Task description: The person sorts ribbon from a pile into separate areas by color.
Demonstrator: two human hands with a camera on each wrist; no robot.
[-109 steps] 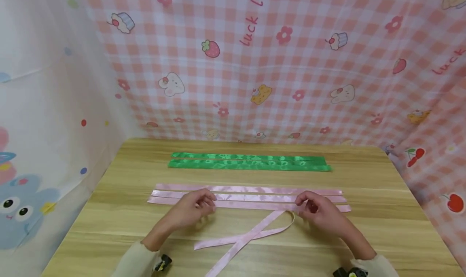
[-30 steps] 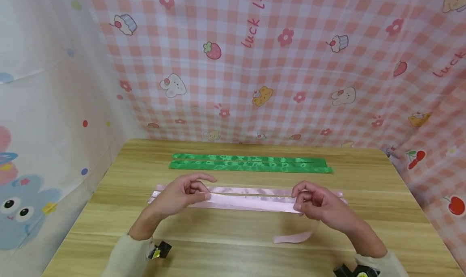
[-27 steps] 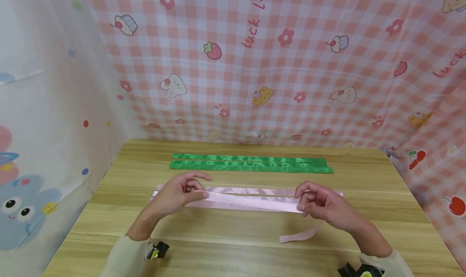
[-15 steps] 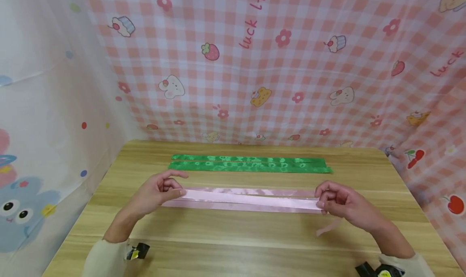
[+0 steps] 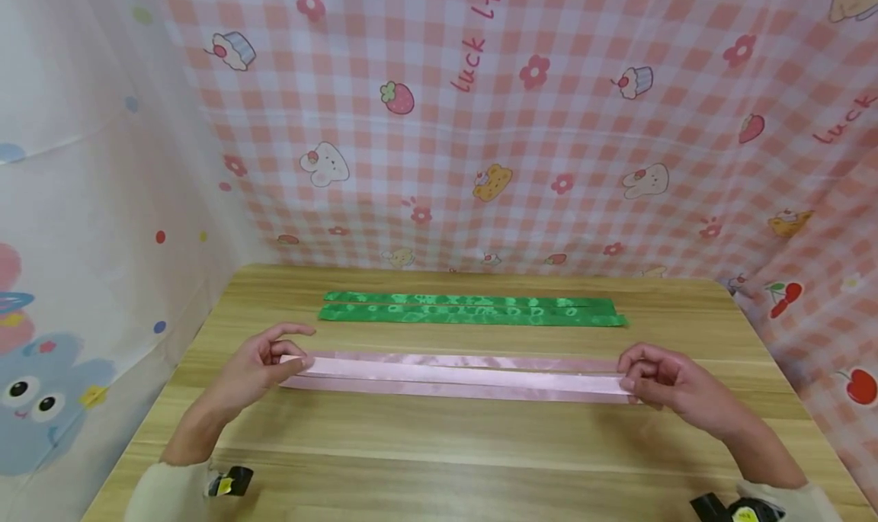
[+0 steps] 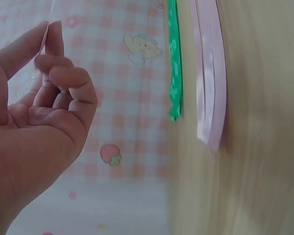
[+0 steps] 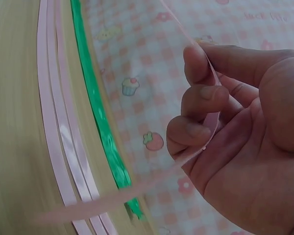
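Note:
My left hand (image 5: 254, 366) pinches one end of a pink ribbon (image 5: 466, 375) between thumb and fingers. The other stretch is pinched by my right hand (image 5: 675, 385), so the ribbon spans nearly straight between them. In the right wrist view its free tail (image 7: 108, 200) runs through the palm and hangs out, blurred. Beneath the held strip, pink ribbons (image 5: 453, 391) lie side by side on the table, partly hidden from the head view; the right wrist view shows three lying ribbons (image 7: 63, 142). Farther back lie two green ribbons (image 5: 473, 314), parallel to the pink ones.
The wooden table (image 5: 425, 461) ends at the back against a pink checked curtain (image 5: 439, 126). A white printed cloth (image 5: 82, 202) hangs at the left. Black wrist cameras (image 5: 231, 481) sit at both cuffs.
The loose, looped pink ribbon has been picked up from the table front and drawn taut. Over the last second my hands have moved apart, left hand leftward and right hand rightward, lengthening the span.

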